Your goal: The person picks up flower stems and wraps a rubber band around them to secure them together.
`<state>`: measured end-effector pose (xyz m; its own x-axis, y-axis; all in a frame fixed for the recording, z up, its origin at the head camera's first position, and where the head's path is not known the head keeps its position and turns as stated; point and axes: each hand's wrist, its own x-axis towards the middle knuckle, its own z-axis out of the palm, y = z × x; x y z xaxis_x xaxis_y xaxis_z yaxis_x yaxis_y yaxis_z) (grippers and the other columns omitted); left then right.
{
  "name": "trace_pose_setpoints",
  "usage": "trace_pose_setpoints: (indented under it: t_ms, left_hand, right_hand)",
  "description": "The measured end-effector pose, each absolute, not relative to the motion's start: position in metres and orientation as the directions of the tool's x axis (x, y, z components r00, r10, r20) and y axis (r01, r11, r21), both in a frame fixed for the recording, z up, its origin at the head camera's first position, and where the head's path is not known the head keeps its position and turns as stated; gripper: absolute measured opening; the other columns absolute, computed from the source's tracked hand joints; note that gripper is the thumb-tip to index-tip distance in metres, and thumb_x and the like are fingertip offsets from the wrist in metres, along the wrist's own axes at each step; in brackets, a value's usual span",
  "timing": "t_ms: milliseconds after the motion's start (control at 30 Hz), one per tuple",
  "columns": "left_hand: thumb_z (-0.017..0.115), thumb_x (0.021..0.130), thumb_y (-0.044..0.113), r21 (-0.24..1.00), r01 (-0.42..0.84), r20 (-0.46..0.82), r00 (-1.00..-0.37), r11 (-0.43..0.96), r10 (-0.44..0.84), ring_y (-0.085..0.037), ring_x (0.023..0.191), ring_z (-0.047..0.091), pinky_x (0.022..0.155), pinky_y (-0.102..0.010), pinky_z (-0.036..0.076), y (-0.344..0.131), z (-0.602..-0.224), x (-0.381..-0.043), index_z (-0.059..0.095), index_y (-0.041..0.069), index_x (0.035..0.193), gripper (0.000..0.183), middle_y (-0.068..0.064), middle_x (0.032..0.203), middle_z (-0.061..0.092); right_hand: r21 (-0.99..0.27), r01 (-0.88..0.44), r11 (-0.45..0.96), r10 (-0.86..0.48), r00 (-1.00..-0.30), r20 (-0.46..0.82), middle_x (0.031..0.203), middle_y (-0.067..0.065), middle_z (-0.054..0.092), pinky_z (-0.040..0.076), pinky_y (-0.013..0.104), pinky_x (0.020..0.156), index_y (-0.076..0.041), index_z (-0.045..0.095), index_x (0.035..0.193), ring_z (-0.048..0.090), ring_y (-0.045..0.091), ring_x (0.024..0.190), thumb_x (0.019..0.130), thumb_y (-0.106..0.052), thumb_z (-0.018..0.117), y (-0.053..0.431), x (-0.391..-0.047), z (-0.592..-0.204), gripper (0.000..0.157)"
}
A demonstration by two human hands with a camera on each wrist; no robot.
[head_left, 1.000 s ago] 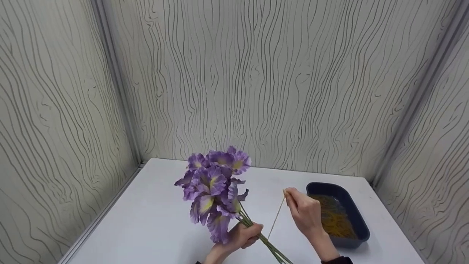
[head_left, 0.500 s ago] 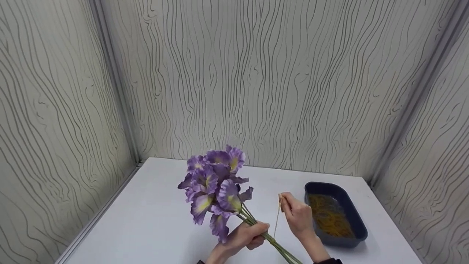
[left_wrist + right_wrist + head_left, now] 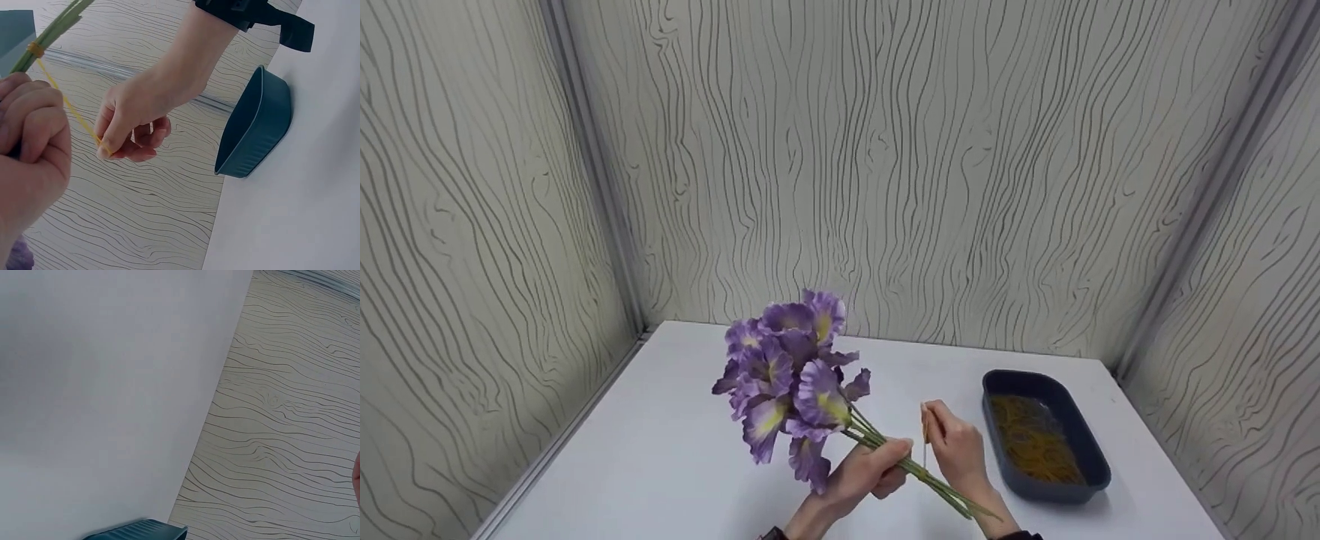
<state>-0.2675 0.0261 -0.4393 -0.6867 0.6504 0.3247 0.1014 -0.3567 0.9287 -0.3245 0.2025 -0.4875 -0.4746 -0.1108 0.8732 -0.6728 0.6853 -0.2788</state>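
The left hand (image 3: 861,474) is clenched round a bundle of green stems (image 3: 946,493), thumb lying along them. The right hand (image 3: 960,448) pinches one end of a yellow rubber band (image 3: 36,49) between thumb and finger. That band loops around the stems just beside the left fist, on the side of the stem ends, and a taut strand runs from the loop to the right hand's pinch. Past the loop, the stem ends slant down towards the right wrist, which wears a dark cuff (image 3: 247,12). Up and to the left of the left grip, the purple flowers (image 3: 780,375) fan out, yellow at their throats. To the right of the right hand, apart from it, a dark blue tray (image 3: 1057,492) holds loose yellowish bands (image 3: 1035,442). It stands on a white table (image 3: 660,427), and beyond both hands rises a wood-grain-patterned wall (image 3: 840,165).
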Motion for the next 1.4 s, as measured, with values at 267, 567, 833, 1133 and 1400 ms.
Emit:
trace_pose_setpoints:
  t_ms: [267, 567, 833, 1133, 1400]
  left_hand:
    - [0.040, 0.096, 0.021, 0.895, 0.131, 0.373, -0.746, -0.427, 0.552, -0.004, 0.040, 0.020, 0.039, -0.022, 0.014, 0.029, -0.438, -0.268, 0.025, -0.004, 0.062, 0.045, 0.005, 0.047, 0.025]
    - [0.038, 0.098, 0.025, 0.860, 0.184, 0.413, -0.801, -0.477, 0.435, -0.004, 0.040, 0.021, 0.038, -0.022, 0.015, 0.029, -0.443, -0.272, 0.024, -0.004, 0.062, 0.048, 0.003, 0.048, 0.024]
    - [0.036, 0.099, 0.020, 0.844, 0.229, 0.420, -0.846, -0.486, 0.329, -0.005, 0.040, 0.019, 0.037, -0.022, 0.015, 0.026, -0.446, -0.278, 0.025, -0.005, 0.061, 0.046, 0.003, 0.047, 0.024]
    - [0.034, 0.099, 0.019, 0.825, 0.230, 0.393, -0.890, -0.516, 0.231, -0.005, 0.040, 0.019, 0.039, -0.021, 0.015, 0.025, -0.445, -0.283, 0.025, -0.008, 0.064, 0.045, 0.002, 0.049, 0.024]
    - [0.039, 0.098, 0.017, 0.847, 0.234, 0.265, -0.964, -0.477, -0.003, -0.005, 0.038, 0.020, 0.039, -0.019, 0.016, 0.026, -0.451, -0.291, 0.032, -0.003, 0.057, 0.046, 0.002, 0.046, 0.026]
  right_hand:
    - [-0.264, -0.675, 0.689, -0.099, -0.448, 0.889, 0.054, -0.015, 0.041, 0.029, 0.019, 0.037, -0.012, 0.057, 0.080, 0.031, -0.002, 0.044, 0.077, 0.004, 0.064, 0.195, -0.324, -0.492, 0.017]
    - [-0.396, -0.640, 0.659, -0.090, -0.590, 0.803, 0.053, -0.018, 0.039, 0.028, 0.014, 0.036, -0.014, 0.056, 0.077, 0.031, -0.005, 0.042, 0.081, 0.005, 0.061, 0.187, -0.317, -0.504, 0.020]
    - [-0.648, -0.446, 0.618, -0.031, -0.837, 0.547, 0.049, -0.015, 0.041, 0.031, 0.023, 0.039, -0.018, 0.053, 0.071, 0.034, 0.002, 0.041, 0.089, -0.008, 0.052, 0.181, -0.306, -0.508, 0.021]
    - [-0.557, -0.521, 0.647, -0.043, -0.754, 0.656, 0.046, -0.020, 0.037, 0.029, 0.019, 0.038, -0.016, 0.053, 0.065, 0.031, -0.006, 0.039, 0.086, -0.004, 0.057, 0.173, -0.305, -0.513, 0.025]
    - [-0.434, -0.591, 0.680, -0.070, -0.641, 0.764, 0.048, -0.021, 0.032, 0.023, 0.014, 0.038, -0.019, 0.050, 0.065, 0.025, -0.009, 0.041, 0.077, 0.003, 0.061, 0.164, -0.298, -0.511, 0.028]
